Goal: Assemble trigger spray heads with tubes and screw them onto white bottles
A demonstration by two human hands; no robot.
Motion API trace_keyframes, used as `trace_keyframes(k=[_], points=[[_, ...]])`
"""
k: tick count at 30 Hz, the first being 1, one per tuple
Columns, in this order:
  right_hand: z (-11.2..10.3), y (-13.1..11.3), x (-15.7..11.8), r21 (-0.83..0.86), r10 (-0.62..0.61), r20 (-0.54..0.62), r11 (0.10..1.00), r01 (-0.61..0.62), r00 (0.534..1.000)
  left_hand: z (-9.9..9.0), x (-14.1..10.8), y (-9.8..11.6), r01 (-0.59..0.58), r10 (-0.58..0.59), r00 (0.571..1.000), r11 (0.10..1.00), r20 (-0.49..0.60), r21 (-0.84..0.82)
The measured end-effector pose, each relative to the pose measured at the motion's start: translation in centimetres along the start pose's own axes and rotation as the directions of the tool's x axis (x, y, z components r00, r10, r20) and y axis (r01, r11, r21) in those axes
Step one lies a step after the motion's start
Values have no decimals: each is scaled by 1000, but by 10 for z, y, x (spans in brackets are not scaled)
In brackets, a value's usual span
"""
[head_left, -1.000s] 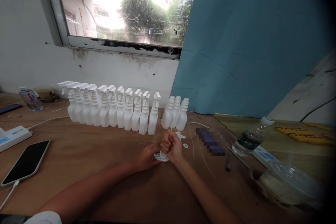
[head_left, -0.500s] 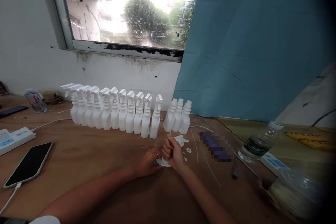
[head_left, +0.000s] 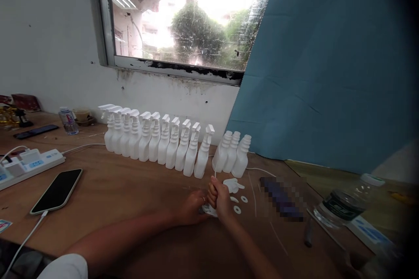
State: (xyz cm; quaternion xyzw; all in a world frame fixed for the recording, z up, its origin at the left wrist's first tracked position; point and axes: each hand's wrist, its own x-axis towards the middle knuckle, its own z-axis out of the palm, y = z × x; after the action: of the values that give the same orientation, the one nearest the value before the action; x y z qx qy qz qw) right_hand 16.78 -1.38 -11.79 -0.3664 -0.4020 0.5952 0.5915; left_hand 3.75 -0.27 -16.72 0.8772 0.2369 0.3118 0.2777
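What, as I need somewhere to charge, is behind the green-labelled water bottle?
Past the water bottle's base, part of a white power strip shows. Its end is hidden behind the bottle, so I can't tell what's plugged in there.

Hidden and indistinct parts, placed relative to the row of spray bottles [head_left: 172, 152]. In front of the row, the left hand [head_left: 191, 207] and right hand [head_left: 220, 198] cover much of a white part [head_left: 210, 211], its full shape indeterminable; the right fist hides the lower portion of a thin white tube [head_left: 215, 171]. Right of the row, pixelation obscures a purple object [head_left: 281, 198]; farther right, the lettering on a water bottle [head_left: 342, 205] is illegible. Left of the row, the picture's edge truncates a power strip [head_left: 36, 163] and a card [head_left: 4, 226].
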Motion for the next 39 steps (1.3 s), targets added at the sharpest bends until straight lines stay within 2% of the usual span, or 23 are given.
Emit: trace_keyframes(k=[4,12,18,25,34,39], points=[[-3,-2,-2,21,-9,24,1000,9,1000,0,0,0,-43,44,999,997,-26,63],[-8,-31,-10,39,-73,120,997,69,990,2,-1,0,-37,44,998,989,-49,142],[-5,-17,-9,37,-97,71,995,94,993,-4,1,6,-46,44,999,985,13,165],[-7,-6,-8,8,-124,-25,992,125,992,-6,-1,6,-52,51,999,982,14,180],[-4,0,-9,-78,-90,4,993,90,996,-5,-1,9,-7,5,1000,995,23,103],[-5,-6,-7,-97,-135,14,986,135,991,-12,-2,20,-5,3,1000,997,29,79]])
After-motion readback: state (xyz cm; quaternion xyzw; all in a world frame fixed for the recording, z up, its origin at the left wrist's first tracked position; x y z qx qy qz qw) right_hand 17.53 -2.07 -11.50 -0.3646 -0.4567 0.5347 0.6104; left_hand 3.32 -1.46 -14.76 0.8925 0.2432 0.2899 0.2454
